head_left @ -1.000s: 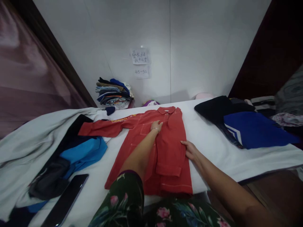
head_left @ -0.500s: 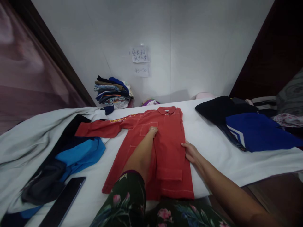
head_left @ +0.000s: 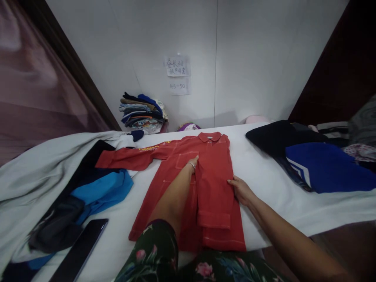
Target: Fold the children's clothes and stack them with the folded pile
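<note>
Red shirt [head_left: 216,188], folded lengthwise, partly hides the left hand [head_left: 191,166].

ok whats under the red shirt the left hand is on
The red shirt lies on a white sheet, which shows beside it. Whatever is directly beneath the shirt is covered and cannot be seen.

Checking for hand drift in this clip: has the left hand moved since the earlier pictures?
Yes. Against the paper note on the wall, the left hand sits slightly lower in view, drawn back toward the person, across the red shirt.
</note>
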Motion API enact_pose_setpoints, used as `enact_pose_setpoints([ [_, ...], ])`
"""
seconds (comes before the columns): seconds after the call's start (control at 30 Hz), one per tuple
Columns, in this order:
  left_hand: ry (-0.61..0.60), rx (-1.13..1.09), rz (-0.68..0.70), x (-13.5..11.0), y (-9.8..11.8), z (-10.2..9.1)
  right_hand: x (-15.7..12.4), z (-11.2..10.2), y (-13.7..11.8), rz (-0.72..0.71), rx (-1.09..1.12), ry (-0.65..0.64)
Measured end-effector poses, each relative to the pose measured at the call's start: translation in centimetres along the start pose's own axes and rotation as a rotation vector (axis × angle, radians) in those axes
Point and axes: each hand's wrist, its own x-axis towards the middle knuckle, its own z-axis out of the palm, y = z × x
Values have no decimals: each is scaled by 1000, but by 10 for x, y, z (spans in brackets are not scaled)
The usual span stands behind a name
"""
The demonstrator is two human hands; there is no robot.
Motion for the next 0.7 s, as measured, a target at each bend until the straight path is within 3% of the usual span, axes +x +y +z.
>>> enact_pose_setpoints([
  [0.2, -102, -28, 26, -23, -10, -10, -26, -1, 7, 15, -120, 54],
  [0.5, 0, 44, 140, -78, -62, -19, -50, 1, 19, -6, -285, -3],
  [0.6, 16, 210, 224, -96, -77, -18, -55, 0, 20, 1, -299, 4],
  [0.7, 156, 600, 323, -115, -84, -19, -57, -5, 23, 46, -373, -31],
])
